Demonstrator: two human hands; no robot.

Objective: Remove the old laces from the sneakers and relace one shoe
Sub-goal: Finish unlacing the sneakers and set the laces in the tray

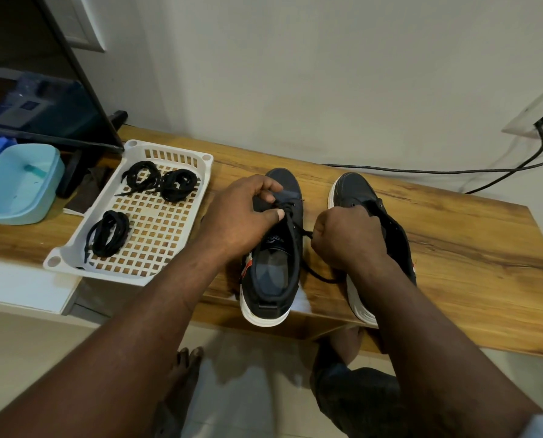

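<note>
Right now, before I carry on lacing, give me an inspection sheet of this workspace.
Surface: wooden bench, against the wall.
Job's things: left sneaker partly laced with the lace; right sneaker beside it, visible eyelets look empty; white basket holds three coiled laces.
Clutter: blue tub and dark cloth left of the basket.
Grippers: left hand pinches the lace at the eyelets; right hand grips it further along.
Cables: black cable runs from wall socket along the bench's back.
Surroundings: dark screen, far left.
</note>
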